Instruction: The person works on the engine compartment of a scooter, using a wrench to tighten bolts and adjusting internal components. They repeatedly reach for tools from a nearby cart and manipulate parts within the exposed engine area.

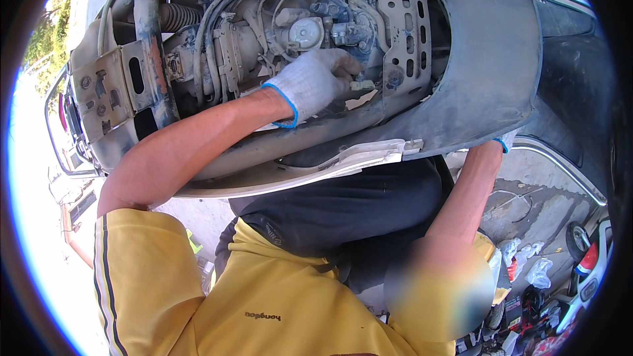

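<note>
An opened scooter body lies before me, its engine bay full of dusty hoses, cables and metal parts. My left hand, in a white glove with a blue cuff, reaches into the bay below a round metal cap. Its fingers are curled, and a small pale plastic piece shows at their tips, seemingly pinched there. Beside it stands a slotted metal bracket. My right hand is mostly hidden behind the dark body panel; only a bit of white glove and blue cuff shows, so its fingers cannot be seen.
A pale trim strip runs along the scooter's near edge, over my dark-trousered leg. At lower right, plastic bags, a small wheel and assorted clutter lie on the ground. A metal rail curves at the right.
</note>
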### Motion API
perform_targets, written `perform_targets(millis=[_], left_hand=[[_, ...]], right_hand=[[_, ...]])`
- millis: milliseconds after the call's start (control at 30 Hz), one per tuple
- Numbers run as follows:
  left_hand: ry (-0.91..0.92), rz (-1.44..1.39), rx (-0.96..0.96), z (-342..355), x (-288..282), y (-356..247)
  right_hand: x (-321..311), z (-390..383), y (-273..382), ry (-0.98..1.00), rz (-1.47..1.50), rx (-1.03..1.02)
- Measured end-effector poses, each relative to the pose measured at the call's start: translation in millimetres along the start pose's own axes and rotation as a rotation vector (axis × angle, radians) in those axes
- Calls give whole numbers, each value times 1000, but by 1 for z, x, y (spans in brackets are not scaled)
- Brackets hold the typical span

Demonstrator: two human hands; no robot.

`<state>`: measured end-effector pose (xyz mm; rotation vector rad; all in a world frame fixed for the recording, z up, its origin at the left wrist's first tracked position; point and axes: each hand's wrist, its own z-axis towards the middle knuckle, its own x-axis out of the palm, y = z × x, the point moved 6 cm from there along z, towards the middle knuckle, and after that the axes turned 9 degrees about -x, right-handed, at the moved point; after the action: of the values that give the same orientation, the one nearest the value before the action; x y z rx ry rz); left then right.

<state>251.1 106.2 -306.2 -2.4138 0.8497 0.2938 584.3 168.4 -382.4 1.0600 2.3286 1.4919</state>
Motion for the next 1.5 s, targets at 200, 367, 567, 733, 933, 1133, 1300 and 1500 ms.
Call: perform_targets(millis=[200,367,567,733,933,1133,1300,1500], left_hand=[[16,-30,-18,2,0,1],[15,-32,13,3,1,2],[4,-5,-1,-1,0,-3],[13,-18,-3,1,2,1],[19,-56,1,3,3,4],[60,-164,-87,4,7,5],[42,-163,-71,4,5,8],[23,-186,-45,6,7,15]], right_hand=[[-7,2,-5,-19,30,15],[-5,-3,0,-68,38,35],[-1,-5,3,-21,-50,-33],[9,-12,12,10,-116,-53],[3,-3,6,34,-58,-58],[3,-1,5,54,-32,-58],[9,-6,11,44,-63,-72],[5,-2,7,68,-40,-77]])
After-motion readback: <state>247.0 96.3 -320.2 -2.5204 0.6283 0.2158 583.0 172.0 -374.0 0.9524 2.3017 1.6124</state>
